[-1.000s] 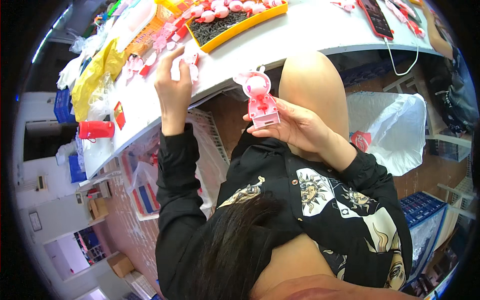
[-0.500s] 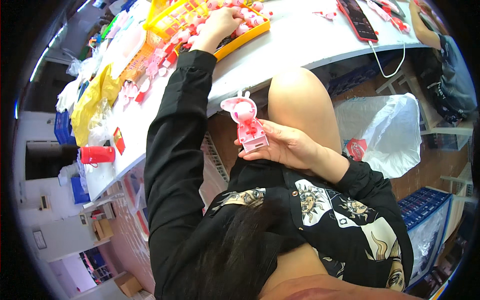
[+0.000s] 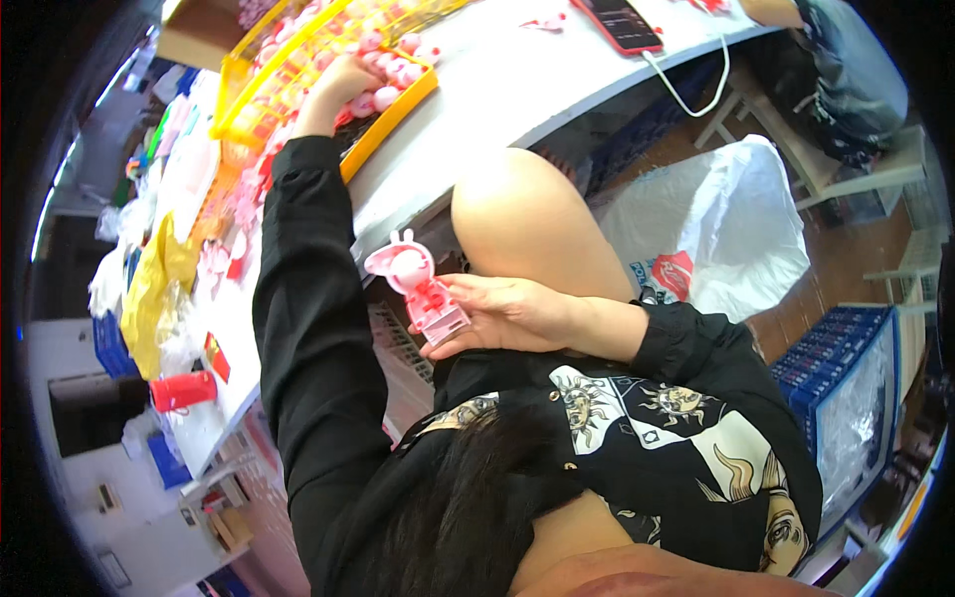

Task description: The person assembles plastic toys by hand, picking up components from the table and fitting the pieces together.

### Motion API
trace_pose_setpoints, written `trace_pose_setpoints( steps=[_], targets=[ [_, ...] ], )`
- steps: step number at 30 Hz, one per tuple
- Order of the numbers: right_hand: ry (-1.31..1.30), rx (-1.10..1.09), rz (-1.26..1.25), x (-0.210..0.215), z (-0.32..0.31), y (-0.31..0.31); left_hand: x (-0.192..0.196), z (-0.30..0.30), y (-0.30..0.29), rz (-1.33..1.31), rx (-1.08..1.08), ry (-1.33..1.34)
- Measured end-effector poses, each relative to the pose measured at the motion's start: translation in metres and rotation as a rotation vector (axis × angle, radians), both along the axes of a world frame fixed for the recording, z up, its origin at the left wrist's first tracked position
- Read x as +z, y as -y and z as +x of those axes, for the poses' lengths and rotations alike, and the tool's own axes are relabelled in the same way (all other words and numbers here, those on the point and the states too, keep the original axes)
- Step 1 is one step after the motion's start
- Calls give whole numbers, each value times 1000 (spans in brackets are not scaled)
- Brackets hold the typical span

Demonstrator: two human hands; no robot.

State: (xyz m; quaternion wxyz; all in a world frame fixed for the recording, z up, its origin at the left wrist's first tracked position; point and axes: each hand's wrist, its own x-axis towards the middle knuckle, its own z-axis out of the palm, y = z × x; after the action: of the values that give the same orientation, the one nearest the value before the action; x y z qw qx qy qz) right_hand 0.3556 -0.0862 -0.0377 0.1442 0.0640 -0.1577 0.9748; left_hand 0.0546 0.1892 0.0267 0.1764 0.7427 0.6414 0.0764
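My right hand holds a pink plastic toy figure above my lap, thumb on one side and fingers beneath. The figure has two small ears, a round head and a box-like base. Its front faces up, with a red part across its middle. My left hand reaches into a yellow tray of small pink and white round pieces. Its fingers are curled down among them. The fingertips are partly hidden, so I cannot make out what they grip.
Beside the tray are a yellow basket and loose pink parts. A phone with a white cable lies on the white table. A white plastic bag lies right of my knee. Another person's arm shows at the upper right.
The whole view has shifted, so the table and both hands appear farther left. My left hand is still in the tray, and my right hand still holds the toy figure.
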Motion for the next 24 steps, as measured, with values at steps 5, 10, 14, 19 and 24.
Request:
trace_pose_setpoints(
  steps=[5, 10, 14, 19, 24],
  targets=[
    [-4, -14, 12, -5, 1, 0, 5, 36, 11, -39, 166, 4],
    [16, -12, 3, -3, 1, 0, 12, 40, 15, -123, 112, 27],
    [21, -18, 12, -2, 1, 0, 14, 48, 15, -120, 120, -121],
    [12, -5, -23, -2, 1, 0, -1, 26, 9, -59, 113, 46],
    [3, -31, -4, -5, 4, -1, 5, 42, 29, 71, 165, 261]
  ],
)
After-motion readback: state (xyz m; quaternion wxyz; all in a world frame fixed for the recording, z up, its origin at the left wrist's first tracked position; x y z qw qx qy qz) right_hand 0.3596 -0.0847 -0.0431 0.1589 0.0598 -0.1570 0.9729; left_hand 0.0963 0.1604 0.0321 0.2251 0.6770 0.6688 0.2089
